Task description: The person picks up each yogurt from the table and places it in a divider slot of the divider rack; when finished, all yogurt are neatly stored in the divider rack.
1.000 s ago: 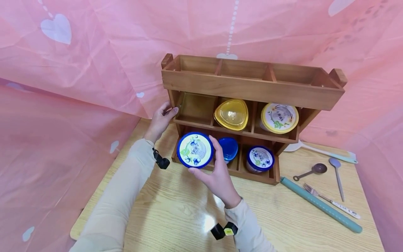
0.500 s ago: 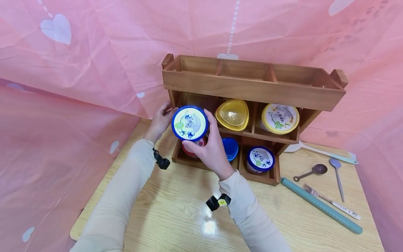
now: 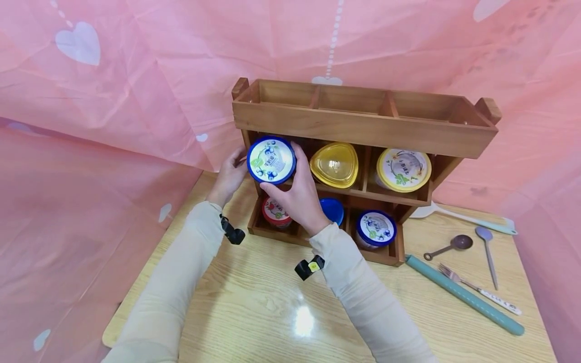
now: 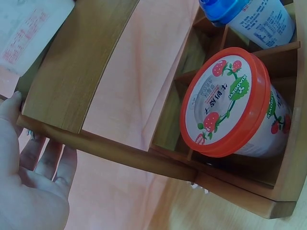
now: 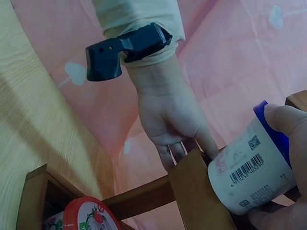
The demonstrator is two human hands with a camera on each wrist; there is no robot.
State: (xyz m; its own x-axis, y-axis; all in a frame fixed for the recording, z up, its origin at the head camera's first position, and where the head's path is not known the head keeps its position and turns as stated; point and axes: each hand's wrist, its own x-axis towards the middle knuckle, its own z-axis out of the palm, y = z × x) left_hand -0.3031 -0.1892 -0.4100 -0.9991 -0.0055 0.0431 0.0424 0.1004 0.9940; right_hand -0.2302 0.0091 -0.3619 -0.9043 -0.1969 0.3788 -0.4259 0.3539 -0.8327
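Observation:
My right hand (image 3: pixel 301 201) holds a white paper tub with a blue lid (image 3: pixel 271 160) between thumb and fingers. The tub is tilted, its blueberry-printed lid facing me, at the left compartment of the rack's middle tier. In the right wrist view the tub's barcoded side (image 5: pixel 249 167) lies against the wood. My left hand (image 3: pixel 228 179) grips the left side of the wooden rack (image 3: pixel 363 127), thumb in front and fingers behind, as the left wrist view shows. Below the held tub, a red-lidded strawberry tub (image 4: pixel 218 103) sits in the bottom left compartment.
A yellow container (image 3: pixel 336 165) and a yellow-lidded tub (image 3: pixel 404 170) fill the other middle compartments. Below are a blue container (image 3: pixel 332 210) and a smaller blue-lidded tub (image 3: pixel 375 229). At right lie a spatula (image 3: pixel 472 218), measuring spoon (image 3: pixel 461 242), spoon (image 3: pixel 484 234), fork (image 3: pixel 476 288) and green rod (image 3: pixel 467 296).
My right hand has raised the blue-lidded tub from in front of the bottom tier to the middle tier's left compartment, uncovering the red-lidded tub. My left hand has stayed on the rack.

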